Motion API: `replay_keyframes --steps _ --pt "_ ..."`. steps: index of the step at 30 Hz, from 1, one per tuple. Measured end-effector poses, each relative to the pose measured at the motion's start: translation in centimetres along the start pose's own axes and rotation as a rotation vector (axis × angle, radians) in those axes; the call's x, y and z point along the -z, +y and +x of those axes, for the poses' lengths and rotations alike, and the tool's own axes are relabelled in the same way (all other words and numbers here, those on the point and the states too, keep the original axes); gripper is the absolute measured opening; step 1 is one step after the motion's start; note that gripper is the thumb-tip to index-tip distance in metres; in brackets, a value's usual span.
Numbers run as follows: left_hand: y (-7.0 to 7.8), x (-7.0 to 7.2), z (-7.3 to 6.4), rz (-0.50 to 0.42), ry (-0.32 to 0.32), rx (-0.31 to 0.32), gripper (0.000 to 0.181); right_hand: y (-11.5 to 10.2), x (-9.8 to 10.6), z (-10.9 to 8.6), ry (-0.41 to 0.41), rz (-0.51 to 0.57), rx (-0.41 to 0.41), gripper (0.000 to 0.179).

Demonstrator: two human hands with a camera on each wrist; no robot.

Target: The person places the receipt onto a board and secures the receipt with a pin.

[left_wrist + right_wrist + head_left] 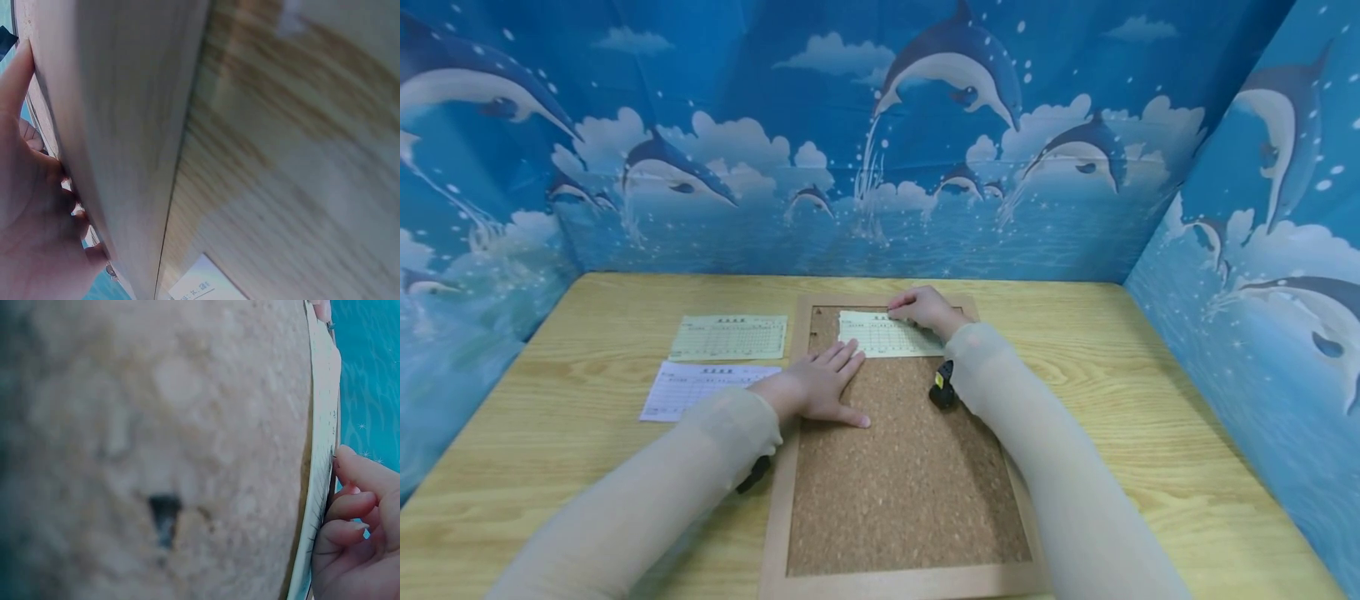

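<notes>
A framed corkboard point(910, 483) lies on the wooden table, with a pale green printed form point(880, 337) across its upper part. My left hand point(827, 385) rests flat on the board's left side, fingers spread, fingertips at the form's lower left corner. At the form's upper edge my right hand point(928, 310) has thumb and finger together. In the right wrist view, a thin dark tip like a pin point(334, 456) shows at that hand's thumb; the rest of it is hidden by the fingers. Small dark pins point(815, 333) stand in the cork's upper left corner.
Left of the board, another green form point(730, 337) lies above a white form point(700, 385), partly covered by the left forearm. A dolphin-printed blue curtain point(850, 167) closes off the table's back and sides. Black wrist cameras point(942, 387) hang under both wrists.
</notes>
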State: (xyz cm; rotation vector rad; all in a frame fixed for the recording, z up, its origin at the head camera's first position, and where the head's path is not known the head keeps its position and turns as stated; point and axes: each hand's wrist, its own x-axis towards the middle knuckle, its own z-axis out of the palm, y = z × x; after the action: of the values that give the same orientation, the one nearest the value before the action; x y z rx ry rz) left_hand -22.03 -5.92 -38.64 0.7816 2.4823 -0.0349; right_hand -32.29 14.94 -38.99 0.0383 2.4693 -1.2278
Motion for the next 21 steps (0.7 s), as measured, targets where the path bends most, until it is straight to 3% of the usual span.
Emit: replay_keyframes --steps 7,21 --pt "-0.21 -0.23 0.40 0.001 -0.002 0.008 0.110 -0.08 0.25 -0.45 -0.012 -0.021 0.027 0.023" --pt "0.02 0.35 -0.51 -0.015 0.016 -0.032 0.109 0.09 0.36 -0.58 -0.023 -0.035 0.047 0.022"
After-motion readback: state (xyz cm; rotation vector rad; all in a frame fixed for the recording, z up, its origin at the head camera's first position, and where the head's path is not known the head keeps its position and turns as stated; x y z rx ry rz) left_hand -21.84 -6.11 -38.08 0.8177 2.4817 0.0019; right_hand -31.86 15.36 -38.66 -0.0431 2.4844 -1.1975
